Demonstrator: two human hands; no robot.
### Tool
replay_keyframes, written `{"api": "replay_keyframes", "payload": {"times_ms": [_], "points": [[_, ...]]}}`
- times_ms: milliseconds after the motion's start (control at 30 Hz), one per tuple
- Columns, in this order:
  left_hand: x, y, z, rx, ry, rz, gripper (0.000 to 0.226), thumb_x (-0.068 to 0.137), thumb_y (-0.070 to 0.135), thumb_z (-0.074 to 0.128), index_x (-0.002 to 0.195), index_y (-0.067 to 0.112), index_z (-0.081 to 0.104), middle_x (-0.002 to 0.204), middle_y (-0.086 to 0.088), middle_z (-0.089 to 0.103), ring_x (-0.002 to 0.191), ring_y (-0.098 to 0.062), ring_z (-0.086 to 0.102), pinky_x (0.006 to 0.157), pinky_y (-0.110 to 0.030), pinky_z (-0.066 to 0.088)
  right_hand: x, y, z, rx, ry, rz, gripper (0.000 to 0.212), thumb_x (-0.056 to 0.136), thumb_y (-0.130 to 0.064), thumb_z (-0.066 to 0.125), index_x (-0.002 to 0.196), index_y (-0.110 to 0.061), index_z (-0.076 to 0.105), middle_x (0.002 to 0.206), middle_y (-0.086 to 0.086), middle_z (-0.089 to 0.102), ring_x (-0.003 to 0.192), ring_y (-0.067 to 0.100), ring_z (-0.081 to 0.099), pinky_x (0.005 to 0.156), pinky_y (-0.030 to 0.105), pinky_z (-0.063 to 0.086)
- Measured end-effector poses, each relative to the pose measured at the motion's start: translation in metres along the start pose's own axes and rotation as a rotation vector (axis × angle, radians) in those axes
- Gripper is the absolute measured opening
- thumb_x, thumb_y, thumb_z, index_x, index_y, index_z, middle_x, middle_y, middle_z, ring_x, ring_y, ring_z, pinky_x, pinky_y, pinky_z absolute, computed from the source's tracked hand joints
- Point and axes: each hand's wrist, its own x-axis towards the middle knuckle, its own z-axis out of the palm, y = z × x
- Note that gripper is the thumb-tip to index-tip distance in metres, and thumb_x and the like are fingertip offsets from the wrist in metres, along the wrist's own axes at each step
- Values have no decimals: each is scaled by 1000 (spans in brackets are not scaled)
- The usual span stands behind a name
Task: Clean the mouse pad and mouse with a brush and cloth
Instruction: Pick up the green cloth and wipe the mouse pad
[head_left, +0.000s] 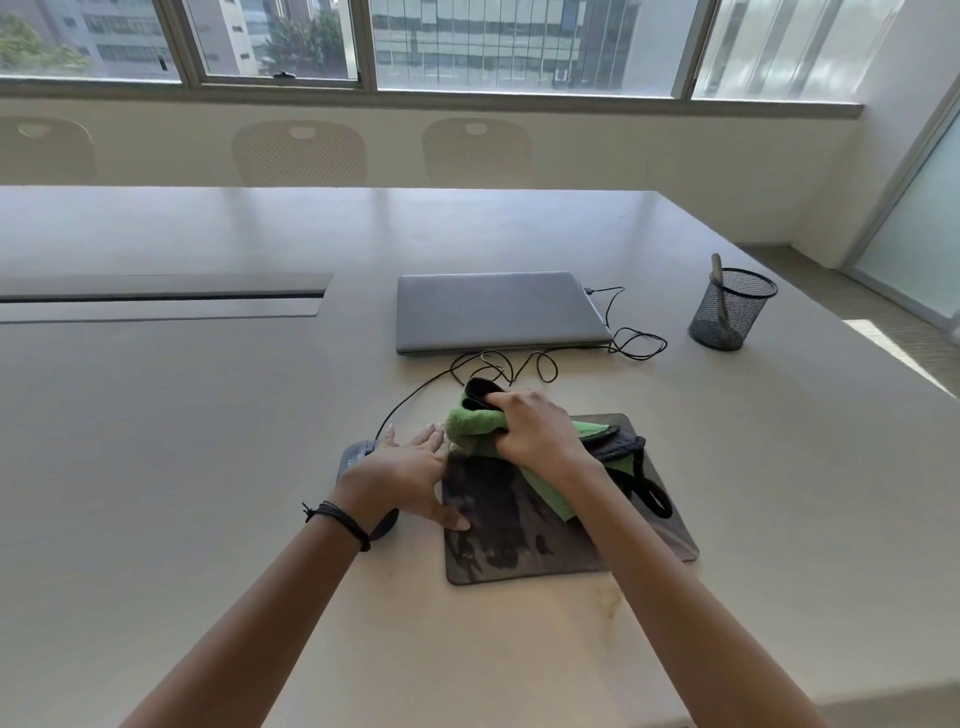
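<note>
The pale tabletop (208, 467) carries a dark mouse pad (519, 551), which we see mottled with blacker smears. On the pad's far half the right hand (535, 426) bunches a green cloth (472, 423), fingers (496, 400) curled round it. At the pad's left edge the left hand (405, 478) lies flat with straight fingers, covering much of the grey mouse (353, 460).

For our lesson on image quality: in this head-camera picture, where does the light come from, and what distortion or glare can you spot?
Head view: daylight from the far windows; head view: soft pale reflections on the table; head view: wide-angle lens splays the window frames; head view: the green cloth is sharp.
</note>
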Motion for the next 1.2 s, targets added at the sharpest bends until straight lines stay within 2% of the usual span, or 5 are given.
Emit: {"api": "replay_keyframes", "payload": {"times_ms": [533,600,733,967,1200], "points": [[-7,7,-4,23,-5,-47,109,76,65,54,147,4,-3,158,-5,-6,145,-13,-11,114,-51,-8,-31,89,-42,-64,26,297,60,79,-8,54,136,-23,46,125,14,58,118,30,49,92,35,42],[-10,7,-2,30,25,-36,105,78,64,53,148,7,1,158,-6,-4,145,-15,-10,114,-53,-8,-37,94,-45,-8,37,235,58,77,-8,56,132,-23,51,122,12,61,116,31,50,89,36,42],[-17,16,1,62,58,17,94,83,58,50,149,10,4,158,-7,-3,145,-16,-9,114,-54,-9,-45,74,-47,168,56,-58,38,74,-35,67,109,-22,66,92,-5,65,93,26,53,75,34,43],[-20,24,0,111,33,-4,99,81,62,51,148,7,3,158,-7,0,146,-15,-4,113,-54,-10,-43,41,-30,256,-226,-282,50,74,4,63,120,-16,63,122,-2,64,109,12,58,93,28,46],[-22,25,-1,113,14,-11,99,81,63,49,148,7,2,158,-6,-2,145,-14,-4,114,-53,-11,-53,60,-32,239,-280,-324,71,59,19,40,112,-18,67,116,-15,62,109,10,58,95,31,46]]}}
